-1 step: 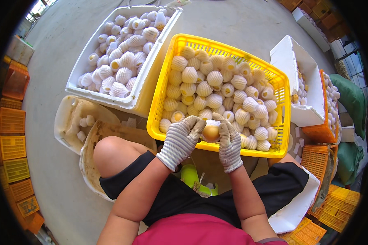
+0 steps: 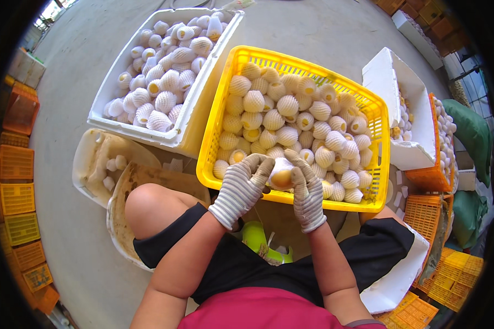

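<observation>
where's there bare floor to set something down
Bare concrete floor lies beyond the yellow basket, between the large white foam box and the smaller white box at right. Another strip runs between the leftmost crates and the pale tub. Crowded: the basket, packed with net-wrapped fruit, left hand and right hand at its near rim.

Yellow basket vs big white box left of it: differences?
Walls: the yellow basket has slotted ones; the white box has solid ones.
Place: the yellow basket sits nearer; the white box stands farther off, leftward.
Shared: both hold fruit in white foam nets.
</observation>
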Tool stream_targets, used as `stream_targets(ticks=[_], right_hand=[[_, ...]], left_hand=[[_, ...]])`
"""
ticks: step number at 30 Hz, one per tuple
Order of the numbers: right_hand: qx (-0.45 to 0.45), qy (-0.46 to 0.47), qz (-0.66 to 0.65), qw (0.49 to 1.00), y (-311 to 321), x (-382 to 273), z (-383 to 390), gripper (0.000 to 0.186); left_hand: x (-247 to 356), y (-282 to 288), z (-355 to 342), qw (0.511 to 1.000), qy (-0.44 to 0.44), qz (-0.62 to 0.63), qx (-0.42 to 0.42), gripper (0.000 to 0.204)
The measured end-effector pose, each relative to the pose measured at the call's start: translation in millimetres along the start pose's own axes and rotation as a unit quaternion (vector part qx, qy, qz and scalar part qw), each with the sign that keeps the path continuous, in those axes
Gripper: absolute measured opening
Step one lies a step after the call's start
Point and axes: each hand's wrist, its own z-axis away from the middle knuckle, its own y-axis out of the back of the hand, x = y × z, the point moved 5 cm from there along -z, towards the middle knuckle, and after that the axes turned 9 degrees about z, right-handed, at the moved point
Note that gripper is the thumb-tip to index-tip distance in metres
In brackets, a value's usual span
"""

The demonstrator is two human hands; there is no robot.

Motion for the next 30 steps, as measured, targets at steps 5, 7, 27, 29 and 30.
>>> stream_targets(ticks=[5,7,27,29,30], right_hand=[[-0.123,-0.014,-0.181,0.976,-21.0,-20.0,1.9,0.073],[-0.088,-0.077,-0.154,0.981,-10.7,2.8,-9.4,0.065],[-0.041,-0.259,-0.1,0.96,6.5,99.3,-89.6,0.044],[-0.077,-0.275,-0.12,0.951,0.1,70.3,-69.8,0.051],[-0.091,-0.27,-0.11,0.952,-4.7,59.0,-63.0,0.053]], left_hand=[[-11.5,12.5,-6.4,0.975,0.08,0.207,-0.02,0.054],[-1.8,37.9,-13.2,0.933,0.075,0.352,0.011,0.055],[-2.0,25.3,-44.3,0.997,-0.073,0.019,0.032,0.061],[-4.5,13.4,-41.9,0.977,-0.171,-0.122,0.026,0.077],[-2.7,6.1,-38.0,0.966,-0.181,-0.187,0.007,0.077]])
